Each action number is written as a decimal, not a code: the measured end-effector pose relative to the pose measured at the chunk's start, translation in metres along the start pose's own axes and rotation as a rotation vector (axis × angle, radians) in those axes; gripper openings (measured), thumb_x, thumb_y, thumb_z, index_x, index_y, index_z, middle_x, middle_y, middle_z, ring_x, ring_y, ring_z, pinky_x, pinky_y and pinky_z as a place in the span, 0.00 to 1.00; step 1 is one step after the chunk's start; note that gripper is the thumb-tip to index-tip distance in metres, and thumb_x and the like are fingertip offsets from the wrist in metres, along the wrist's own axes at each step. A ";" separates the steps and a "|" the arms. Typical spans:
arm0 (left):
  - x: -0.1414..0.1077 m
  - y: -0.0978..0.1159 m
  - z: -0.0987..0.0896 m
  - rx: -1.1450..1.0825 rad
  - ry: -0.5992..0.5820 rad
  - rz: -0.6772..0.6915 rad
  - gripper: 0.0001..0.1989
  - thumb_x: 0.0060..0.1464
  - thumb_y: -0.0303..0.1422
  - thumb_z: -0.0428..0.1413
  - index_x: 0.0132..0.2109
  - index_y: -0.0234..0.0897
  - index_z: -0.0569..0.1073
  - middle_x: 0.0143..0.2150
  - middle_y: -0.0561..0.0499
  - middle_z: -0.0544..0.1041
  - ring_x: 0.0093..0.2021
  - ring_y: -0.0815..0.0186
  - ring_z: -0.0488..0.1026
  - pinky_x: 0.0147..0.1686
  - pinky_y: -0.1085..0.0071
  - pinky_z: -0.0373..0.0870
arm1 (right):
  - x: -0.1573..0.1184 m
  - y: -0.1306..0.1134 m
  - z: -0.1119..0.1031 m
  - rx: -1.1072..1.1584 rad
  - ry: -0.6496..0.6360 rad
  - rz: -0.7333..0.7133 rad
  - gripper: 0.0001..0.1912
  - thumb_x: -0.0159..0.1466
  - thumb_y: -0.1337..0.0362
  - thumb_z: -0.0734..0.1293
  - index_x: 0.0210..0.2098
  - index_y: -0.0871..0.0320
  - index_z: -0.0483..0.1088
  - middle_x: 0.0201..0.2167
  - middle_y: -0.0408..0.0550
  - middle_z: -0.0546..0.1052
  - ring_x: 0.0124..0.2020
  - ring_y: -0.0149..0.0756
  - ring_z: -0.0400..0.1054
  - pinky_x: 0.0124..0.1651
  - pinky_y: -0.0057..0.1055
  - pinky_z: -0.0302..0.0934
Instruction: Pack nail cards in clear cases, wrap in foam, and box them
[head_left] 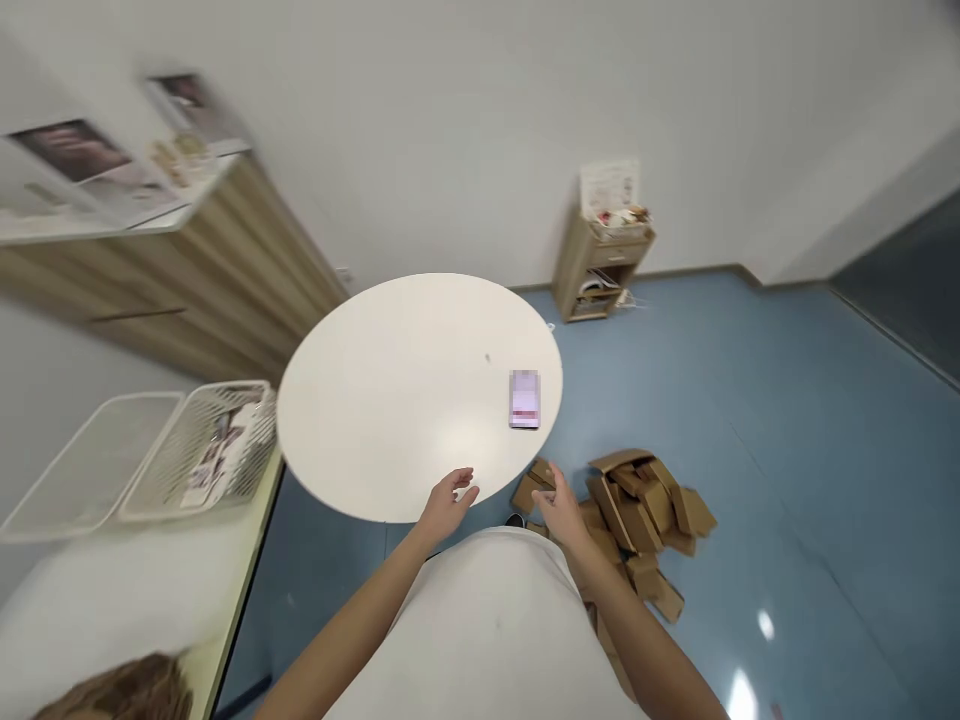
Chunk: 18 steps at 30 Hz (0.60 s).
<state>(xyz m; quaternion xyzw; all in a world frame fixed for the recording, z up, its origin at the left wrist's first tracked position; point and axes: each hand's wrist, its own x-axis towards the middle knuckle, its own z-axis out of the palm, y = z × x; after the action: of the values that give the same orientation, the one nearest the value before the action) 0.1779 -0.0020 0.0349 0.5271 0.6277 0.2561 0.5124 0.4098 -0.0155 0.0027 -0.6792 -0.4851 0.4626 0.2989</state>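
Note:
My left hand [448, 503] hovers at the near edge of a round white table [390, 400], its fingers apart and nothing in them. To the right, my right hand [559, 508] is held just off the table's edge, also with thumb and fingers spread and no object between them. A phone [525, 398] with a lit, blurred-out screen lies flat on the right part of the table, beyond both hands. A small dark speck [487, 357] shows on the tabletop to the left of the phone.
Cardboard boxes [637, 510] lie heaped on the blue floor at right. White baskets [225, 450] with papers stand on a side table at left. A wooden cabinet [262, 250] and a small shelf unit [600, 260] stand by the wall. Someone's hair [124, 690] shows bottom left.

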 end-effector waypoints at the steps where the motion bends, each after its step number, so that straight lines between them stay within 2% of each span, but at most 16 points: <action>1: -0.005 -0.005 -0.011 -0.022 0.056 -0.012 0.21 0.48 0.41 0.52 0.49 0.37 0.66 0.49 0.43 0.70 0.50 0.59 0.67 0.46 0.61 0.64 | 0.004 -0.011 0.008 -0.022 -0.055 -0.022 0.36 0.54 0.58 0.61 0.60 0.53 0.46 0.55 0.54 0.62 0.36 0.33 0.69 0.46 0.36 0.60; 5: -0.032 -0.030 -0.054 -0.101 0.243 -0.046 0.21 0.49 0.39 0.52 0.49 0.37 0.66 0.48 0.43 0.71 0.48 0.60 0.68 0.45 0.62 0.65 | 0.004 -0.054 0.048 -0.108 -0.226 -0.114 0.34 0.55 0.56 0.60 0.59 0.54 0.47 0.50 0.53 0.66 0.35 0.34 0.69 0.42 0.36 0.62; 8: -0.054 -0.050 -0.086 -0.163 0.307 -0.062 0.21 0.49 0.39 0.52 0.50 0.38 0.65 0.49 0.43 0.70 0.45 0.61 0.70 0.42 0.65 0.66 | -0.005 -0.080 0.084 -0.153 -0.318 -0.168 0.32 0.55 0.55 0.60 0.58 0.54 0.51 0.48 0.52 0.68 0.35 0.35 0.68 0.39 0.36 0.63; 14: -0.094 -0.104 -0.142 -0.244 0.376 -0.128 0.23 0.48 0.41 0.53 0.51 0.37 0.66 0.47 0.42 0.71 0.44 0.62 0.71 0.41 0.67 0.67 | -0.032 -0.110 0.158 -0.203 -0.563 -0.269 0.23 0.56 0.56 0.60 0.51 0.54 0.62 0.43 0.50 0.71 0.33 0.35 0.68 0.39 0.37 0.64; 18: -0.120 -0.139 -0.175 -0.280 0.443 -0.165 0.23 0.48 0.41 0.53 0.50 0.38 0.66 0.47 0.43 0.71 0.44 0.62 0.71 0.41 0.67 0.68 | -0.048 -0.127 0.205 -0.272 -0.672 -0.310 0.22 0.56 0.56 0.61 0.49 0.54 0.64 0.43 0.49 0.71 0.35 0.35 0.68 0.41 0.37 0.64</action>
<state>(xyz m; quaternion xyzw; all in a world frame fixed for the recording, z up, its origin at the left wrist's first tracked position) -0.0466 -0.1178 0.0201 0.3292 0.7236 0.4070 0.4497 0.1683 -0.0243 0.0474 -0.4422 -0.7095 0.5401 0.0971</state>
